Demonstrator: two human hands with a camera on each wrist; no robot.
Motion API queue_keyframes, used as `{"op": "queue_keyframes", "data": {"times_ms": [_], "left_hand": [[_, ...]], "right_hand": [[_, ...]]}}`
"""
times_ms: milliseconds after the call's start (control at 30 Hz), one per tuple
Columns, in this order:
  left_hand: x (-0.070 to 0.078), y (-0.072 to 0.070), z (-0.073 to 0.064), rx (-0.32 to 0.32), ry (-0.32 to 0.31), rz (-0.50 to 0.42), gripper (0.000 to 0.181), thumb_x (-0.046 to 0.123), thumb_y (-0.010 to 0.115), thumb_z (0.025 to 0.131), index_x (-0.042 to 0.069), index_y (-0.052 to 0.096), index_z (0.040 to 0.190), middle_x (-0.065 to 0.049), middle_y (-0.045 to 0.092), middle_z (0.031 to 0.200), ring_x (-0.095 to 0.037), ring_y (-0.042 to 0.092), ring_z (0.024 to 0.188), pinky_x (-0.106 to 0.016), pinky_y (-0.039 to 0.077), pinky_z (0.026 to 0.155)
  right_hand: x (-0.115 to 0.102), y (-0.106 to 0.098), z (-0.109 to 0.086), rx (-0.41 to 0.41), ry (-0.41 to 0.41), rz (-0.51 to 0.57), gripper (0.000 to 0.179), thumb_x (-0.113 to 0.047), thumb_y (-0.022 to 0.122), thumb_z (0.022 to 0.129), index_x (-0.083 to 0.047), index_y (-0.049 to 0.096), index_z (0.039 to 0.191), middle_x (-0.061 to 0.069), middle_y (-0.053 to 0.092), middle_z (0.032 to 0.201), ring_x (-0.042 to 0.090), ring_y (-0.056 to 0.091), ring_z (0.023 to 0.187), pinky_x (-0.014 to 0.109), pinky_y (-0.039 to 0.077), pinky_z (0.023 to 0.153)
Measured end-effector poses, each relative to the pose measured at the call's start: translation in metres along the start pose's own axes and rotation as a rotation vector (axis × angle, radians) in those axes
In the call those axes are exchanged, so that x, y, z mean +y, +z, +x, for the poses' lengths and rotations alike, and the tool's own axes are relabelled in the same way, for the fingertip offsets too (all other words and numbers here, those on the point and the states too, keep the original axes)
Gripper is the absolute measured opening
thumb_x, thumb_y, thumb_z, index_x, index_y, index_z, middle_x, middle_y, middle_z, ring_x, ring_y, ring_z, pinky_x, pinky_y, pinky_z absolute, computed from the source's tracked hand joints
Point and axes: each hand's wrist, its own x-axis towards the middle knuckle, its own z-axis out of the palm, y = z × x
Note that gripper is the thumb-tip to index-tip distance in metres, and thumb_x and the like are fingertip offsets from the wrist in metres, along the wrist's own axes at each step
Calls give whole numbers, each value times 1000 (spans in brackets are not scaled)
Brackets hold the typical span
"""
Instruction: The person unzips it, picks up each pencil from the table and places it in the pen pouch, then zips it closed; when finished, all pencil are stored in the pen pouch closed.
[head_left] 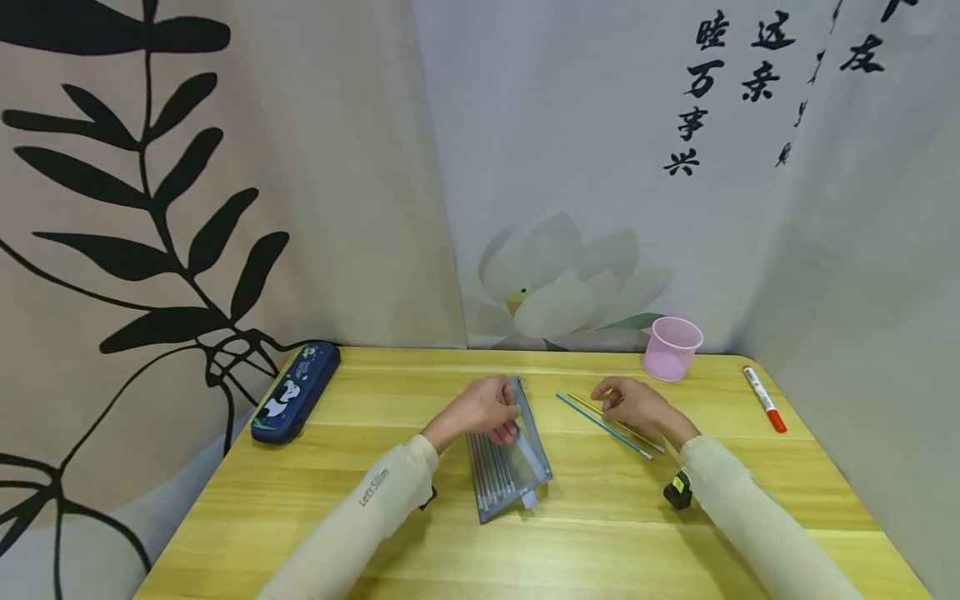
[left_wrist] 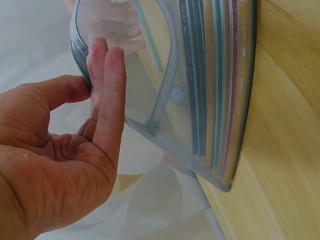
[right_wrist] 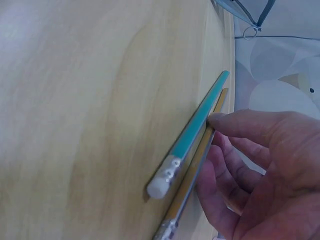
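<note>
My left hand (head_left: 486, 408) pinches the open edge of a grey mesh pencil pouch (head_left: 542, 467) between thumb and fingers. In the left wrist view, several pencils (left_wrist: 220, 95) show through the mesh of the pouch (left_wrist: 145, 100). To its right on the table lie a teal pencil (right_wrist: 192, 131) and a yellow pencil (right_wrist: 192, 172), side by side, both with white-metal eraser ends. My right hand (head_left: 637, 406) pinches the yellow pencil near its middle, thumb on one side and curled fingers on the other; the thumb tip sits close to the teal pencil.
A dark blue pencil case (head_left: 296, 392) with a white cartoon figure lies at the table's left edge. A pink cup (head_left: 672, 350) stands at the back right. Further right is a white marker with a red cap (head_left: 765, 400). Printed curtains hang behind the wooden table (head_left: 600, 533).
</note>
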Motion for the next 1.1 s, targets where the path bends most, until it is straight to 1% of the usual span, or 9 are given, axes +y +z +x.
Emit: {"op": "queue_keyframes", "data": {"times_ms": [100, 367, 633, 767, 800, 867, 933, 1033, 1100], "left_hand": [[0, 0, -1, -2, -5, -4, 8, 9, 60, 104, 3, 56, 102, -14, 74, 77, -26, 75, 63, -54, 69, 74], [-2, -1, -1, -1, 1, 2, 8, 9, 60, 104, 2, 56, 102, -15, 74, 76, -28, 76, 63, -55, 68, 73], [-1, 0, 0, -5, -3, -8, 8, 10, 61, 104, 4, 57, 101, -14, 74, 75, -24, 75, 61, -54, 69, 72], [0, 1, 0, 1, -6, -3, 8, 10, 61, 104, 4, 57, 101, -14, 75, 76, -23, 75, 60, -53, 69, 72], [0, 2, 0, 3, -7, -2, 8, 10, 61, 104, 4, 57, 102, -13, 75, 76, -23, 75, 60, -52, 69, 72], [0, 2, 0, 3, -7, 0, 8, 10, 61, 104, 3, 57, 102, -14, 75, 76, -23, 75, 60, -51, 69, 71], [1, 2, 1, 3, -8, 0, 7, 9, 61, 104, 3, 57, 101, -14, 75, 76, -23, 74, 60, -51, 69, 71], [1, 3, 1, 0, -13, -2, 7, 8, 61, 103, 3, 57, 101, -15, 74, 76, -23, 74, 60, -52, 69, 71], [1, 3, 2, -2, -14, -1, 7, 7, 61, 103, 3, 57, 100, -15, 74, 76, -23, 74, 60, -52, 69, 71]], "right_hand": [[1, 0, 1, 11, 7, -12, 32, 0, 77, 89, -1, 68, 120, 8, 68, 91, 15, 58, 78, 23, 48, 61], [4, 3, 4, 54, 44, -24, 30, -3, 79, 86, -3, 71, 115, 6, 72, 89, 14, 60, 75, 25, 49, 62], [3, -1, 6, 17, 103, 117, 27, 0, 71, 89, 0, 72, 116, 12, 71, 95, 12, 53, 61, 21, 44, 49], [2, -2, 8, 28, 129, 121, 28, -2, 69, 87, 1, 72, 115, 9, 70, 92, 9, 49, 55, 20, 42, 47], [1, -1, 9, 42, 127, 109, 28, -4, 69, 87, 1, 73, 115, 8, 71, 92, 9, 50, 56, 20, 43, 47], [-2, 2, 10, 96, 116, 61, 26, -8, 70, 88, -1, 74, 113, 8, 73, 94, 8, 55, 63, 20, 46, 54], [-7, 5, 10, 152, 112, 48, 25, -11, 70, 90, -2, 75, 113, 10, 75, 99, 10, 59, 71, 21, 49, 59], [-20, 12, 9, 207, 111, 68, 26, -13, 70, 91, -2, 74, 114, 13, 76, 104, 13, 63, 81, 23, 53, 64], [-29, 15, 9, 206, 119, 128, 28, -12, 70, 91, -1, 73, 116, 13, 75, 103, 15, 64, 78, 25, 56, 59]]}}
